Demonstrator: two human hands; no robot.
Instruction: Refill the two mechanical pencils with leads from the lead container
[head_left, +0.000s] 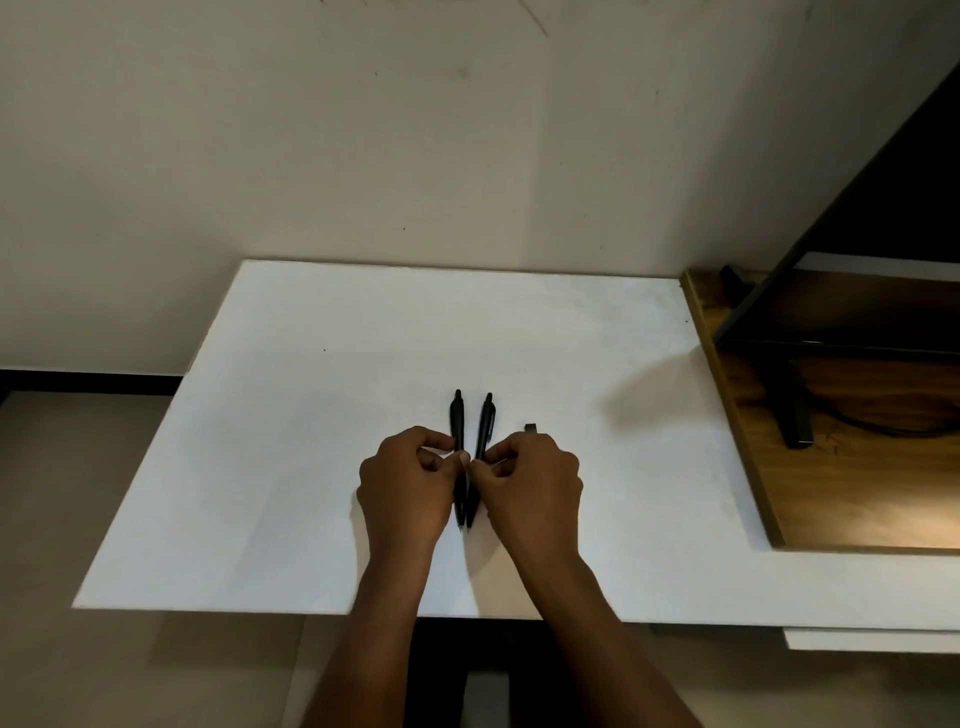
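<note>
So what we've got here: both mechanical pencils sit mid-board on the white tabletop (311, 415), making a skinny V, with the tips almost meeting on the near side and the clicker ends spread apart on the far side. The left hand (410, 478) has its fingers curled and pinches the left pencil (456, 415) around the middle. The right hand (535, 483) does the same with the right pencil (487, 421). The fingertips of the two hands nearly touch. We can't tell if the pencils lie flat or are lifted a bit. A small dark container (530, 428) peeks out just beyond the right knuckles, mostly hidden. Off to the right there's a wooden desk (857, 493).
</note>
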